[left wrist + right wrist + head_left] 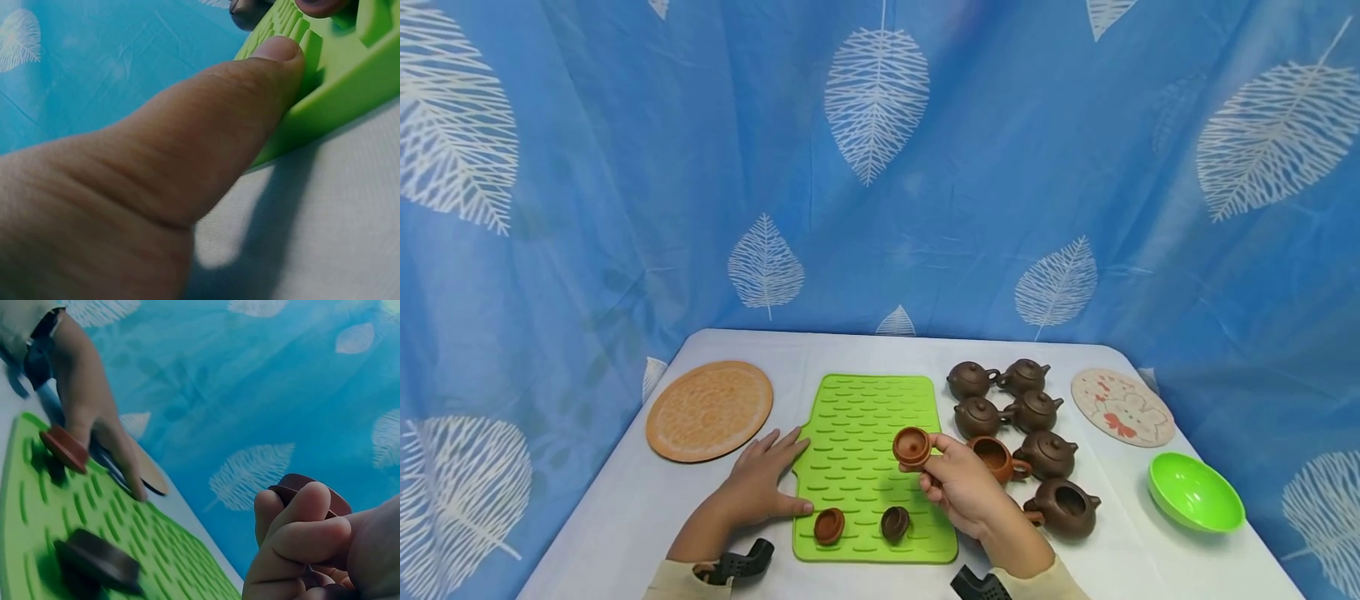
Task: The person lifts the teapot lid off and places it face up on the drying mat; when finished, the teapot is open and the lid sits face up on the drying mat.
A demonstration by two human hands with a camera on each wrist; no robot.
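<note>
My right hand (962, 483) pinches a reddish-brown teapot lid (912, 447) between thumb and fingers, held over the right part of the green mat (865, 417). The lid's hollow underside faces the head camera; in the right wrist view curled fingers (306, 515) hide much of it. Spread out along the mat's left edge, my left hand (760, 479) rests with straight fingers and holds nothing. Its thumb (275, 62) presses on the rim in the left wrist view. Near the mat's front lie another reddish lid (829, 527) and a dark brown lid (895, 524).
Right of the mat stand a lidless reddish teapot (1003, 473), a lidless dark teapot (1070, 510) and several lidded dark teapots (1049, 454). Further right are a rabbit-print round mat (1120, 408) and a green bowl (1195, 492). An orange-brown round mat (709, 411) lies left.
</note>
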